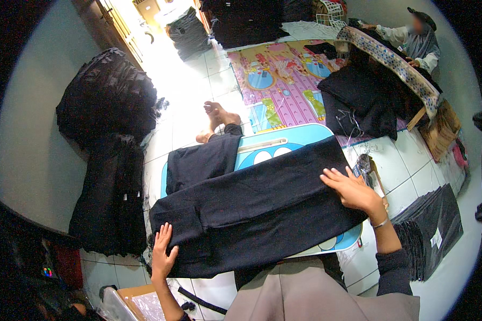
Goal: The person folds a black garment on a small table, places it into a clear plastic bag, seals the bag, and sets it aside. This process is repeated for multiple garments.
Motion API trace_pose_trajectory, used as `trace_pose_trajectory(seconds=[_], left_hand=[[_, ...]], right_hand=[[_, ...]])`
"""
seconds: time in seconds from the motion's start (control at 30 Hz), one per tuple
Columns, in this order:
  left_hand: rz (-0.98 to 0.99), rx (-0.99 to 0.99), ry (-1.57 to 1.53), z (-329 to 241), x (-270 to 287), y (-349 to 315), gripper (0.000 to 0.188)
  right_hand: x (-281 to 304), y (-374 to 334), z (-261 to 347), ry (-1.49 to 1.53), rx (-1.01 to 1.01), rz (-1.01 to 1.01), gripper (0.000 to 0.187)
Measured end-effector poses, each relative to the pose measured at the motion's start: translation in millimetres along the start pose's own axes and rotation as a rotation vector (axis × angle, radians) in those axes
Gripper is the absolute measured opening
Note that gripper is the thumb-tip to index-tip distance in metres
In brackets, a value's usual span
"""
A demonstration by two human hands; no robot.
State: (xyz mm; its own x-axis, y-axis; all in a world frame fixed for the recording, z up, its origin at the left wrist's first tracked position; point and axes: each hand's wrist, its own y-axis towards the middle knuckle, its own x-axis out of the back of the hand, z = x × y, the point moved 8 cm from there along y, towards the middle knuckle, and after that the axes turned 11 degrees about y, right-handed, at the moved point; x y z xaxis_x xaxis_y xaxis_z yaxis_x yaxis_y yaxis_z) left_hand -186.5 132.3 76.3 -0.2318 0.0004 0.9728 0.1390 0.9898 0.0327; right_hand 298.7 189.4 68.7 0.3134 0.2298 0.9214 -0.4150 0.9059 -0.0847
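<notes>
A long piece of folded black cloth (268, 208) lies flat across a low blue table (317, 134) with a cartoon print. My left hand (163, 251) rests on the cloth's left end, fingers stretched and slightly apart. At the right end, my right hand (353, 191) lies flat near the far corner with its fingers spread. Neither hand grips anything. Another black fabric section (201, 168) sits on the table's far left part, partly under the long piece; whether the two are joined cannot be seen.
Bare feet (218, 120) stick out past the table's far edge. Tall black fabric piles (107, 101) stand at left. Packed black fabric (434, 230) lies on tiles at right. Beyond is a patterned pink mat (284, 85); another person (420, 45) sits at far right behind dark cloth.
</notes>
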Motion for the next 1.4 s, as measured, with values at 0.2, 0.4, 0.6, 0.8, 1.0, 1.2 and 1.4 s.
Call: trace_pose_trajectory(seconds=[0.2,0.4,0.6,0.8,1.0,1.2,1.4], left_hand=[[-0.068,-0.128,-0.017,-52.9,7.1,18.0,0.064],[-0.045,-0.025,-0.223,-62.3,-1.8,1.2,0.060],[-0.061,0.085,-0.082,-38.9,-14.7,-18.5,0.058],[-0.249,0.219,-0.051,-34.1,-27.2,-15.9,0.046],[-0.303,0.179,0.006,-41.5,-24.4,-16.8,0.045],[-0.308,0.123,-0.002,-73.6,-29.0,-4.8,0.044],[-0.297,0.022,-0.050,-120.4,-44.2,6.6,0.044]], right_hand=[[15.8,82.4,55.5,0.002,0.156,-0.436,0.059],[-18.5,89.8,20.2,-0.065,0.113,-0.420,0.056],[17.9,49.3,-55.0,0.090,-0.159,-0.580,0.051],[10.8,-8.3,-61.7,-0.016,-0.582,-0.595,0.050],[-2.1,-33.4,-64.5,-0.053,-0.578,-0.746,0.050],[-43.4,-66.8,-141.4,1.443,-0.545,-0.629,0.035],[1.7,-125.3,-124.8,1.446,0.013,-1.206,0.039]])
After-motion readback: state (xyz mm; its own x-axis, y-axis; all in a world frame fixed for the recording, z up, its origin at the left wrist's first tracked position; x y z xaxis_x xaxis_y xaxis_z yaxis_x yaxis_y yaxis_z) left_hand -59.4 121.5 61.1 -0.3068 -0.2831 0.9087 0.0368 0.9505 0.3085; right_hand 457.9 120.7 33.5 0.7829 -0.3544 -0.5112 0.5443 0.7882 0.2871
